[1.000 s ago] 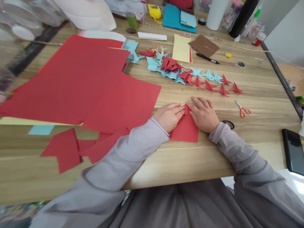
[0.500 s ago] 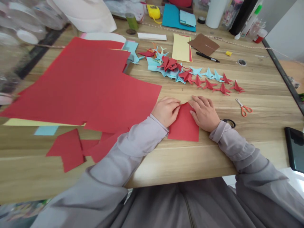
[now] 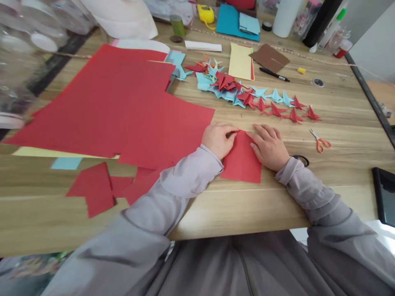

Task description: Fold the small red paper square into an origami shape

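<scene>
Head view: a small red paper sheet (image 3: 242,162), matte and roughly rectangular with its far end coming to a point, lies flat on the wood-grain table (image 3: 339,123) at centre frame. The left hand (image 3: 218,139) rests on its left far edge, fingers curled and pinching the paper near the point. The right hand (image 3: 269,146) lies palm down on the right edge, fingers spread flat and pressing, gripping nothing. Both forearms in grey sleeves reach in from the lower frame.

Large red sheets (image 3: 117,107) fill the left half, with red scraps (image 3: 92,191) below them. Folded red and blue paper shapes (image 3: 247,94), pointed like stars, trail across the upper centre. Orange-handled scissors (image 3: 321,142) lie at right.
</scene>
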Motion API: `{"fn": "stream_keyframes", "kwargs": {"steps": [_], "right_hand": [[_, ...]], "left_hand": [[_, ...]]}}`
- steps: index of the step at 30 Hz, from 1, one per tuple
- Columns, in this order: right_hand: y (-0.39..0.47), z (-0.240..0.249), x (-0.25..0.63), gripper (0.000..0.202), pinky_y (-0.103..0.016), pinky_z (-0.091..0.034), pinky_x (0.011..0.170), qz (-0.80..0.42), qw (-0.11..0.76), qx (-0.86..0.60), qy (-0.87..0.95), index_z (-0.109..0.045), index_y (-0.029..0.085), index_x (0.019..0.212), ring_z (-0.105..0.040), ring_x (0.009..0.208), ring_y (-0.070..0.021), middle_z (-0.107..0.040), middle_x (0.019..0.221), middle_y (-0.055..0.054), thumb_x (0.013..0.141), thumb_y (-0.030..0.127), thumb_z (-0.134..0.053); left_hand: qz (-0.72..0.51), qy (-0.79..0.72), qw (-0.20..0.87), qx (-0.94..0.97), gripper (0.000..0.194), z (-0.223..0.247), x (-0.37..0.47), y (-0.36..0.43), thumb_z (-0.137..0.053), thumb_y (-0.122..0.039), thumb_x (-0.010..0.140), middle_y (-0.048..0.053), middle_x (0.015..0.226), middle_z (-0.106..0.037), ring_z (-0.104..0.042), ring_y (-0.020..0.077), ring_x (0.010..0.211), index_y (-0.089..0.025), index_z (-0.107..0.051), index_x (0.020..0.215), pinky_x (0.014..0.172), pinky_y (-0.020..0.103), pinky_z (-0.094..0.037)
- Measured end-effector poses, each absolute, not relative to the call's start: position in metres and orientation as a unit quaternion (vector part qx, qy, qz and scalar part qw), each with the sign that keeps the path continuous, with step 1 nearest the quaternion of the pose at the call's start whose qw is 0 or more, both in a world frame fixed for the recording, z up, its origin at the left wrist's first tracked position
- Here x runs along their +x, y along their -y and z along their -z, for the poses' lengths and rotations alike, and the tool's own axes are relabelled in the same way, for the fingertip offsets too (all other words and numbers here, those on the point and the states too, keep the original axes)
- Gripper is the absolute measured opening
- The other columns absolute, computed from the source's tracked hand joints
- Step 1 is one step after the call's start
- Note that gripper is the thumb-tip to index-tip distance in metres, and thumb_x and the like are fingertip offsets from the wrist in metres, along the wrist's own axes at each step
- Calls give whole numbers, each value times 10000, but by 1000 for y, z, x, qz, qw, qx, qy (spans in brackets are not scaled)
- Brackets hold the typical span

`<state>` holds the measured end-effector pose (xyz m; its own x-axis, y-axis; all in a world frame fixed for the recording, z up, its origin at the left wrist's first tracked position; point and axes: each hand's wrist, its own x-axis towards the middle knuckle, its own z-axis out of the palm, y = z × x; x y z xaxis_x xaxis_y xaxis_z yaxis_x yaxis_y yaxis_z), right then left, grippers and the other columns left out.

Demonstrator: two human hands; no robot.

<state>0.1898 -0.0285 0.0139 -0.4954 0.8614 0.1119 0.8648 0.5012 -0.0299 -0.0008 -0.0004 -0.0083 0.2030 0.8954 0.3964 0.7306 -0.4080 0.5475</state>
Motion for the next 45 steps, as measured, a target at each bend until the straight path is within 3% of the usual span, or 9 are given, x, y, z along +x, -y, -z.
{"fn": "stream_keyframes", "kwargs": {"steps": [11,38,45], "right_hand": [[27,-10,191,447,-460,-267,1031,14,73,-500,863,-468,165,1331,-368,1282,-290,-438,1432,-118,936,336,-348],[28,-14,190,435,-484,-280,1016,27,39,-499,865,-429,326,1373,-351,1302,-291,-398,1457,-83,969,372,-273],[28,-15,192,451,-487,-279,1013,25,46,-492,869,-460,321,1354,-361,1291,-304,-405,1451,-100,948,456,-321]], "left_hand": [[-306,-324,-50,894,258,10,1,17,-443,-126,879,95,987,-715,-626,197,944,-117,-700,894,832,349,-545],[-288,-301,-20,909,257,8,-6,17,-445,-169,901,95,974,-716,-623,186,933,-132,-697,870,832,371,-556],[-289,-314,-4,905,275,14,-7,13,-429,-190,912,94,1011,-706,-609,186,967,-137,-698,882,861,362,-543]]}}
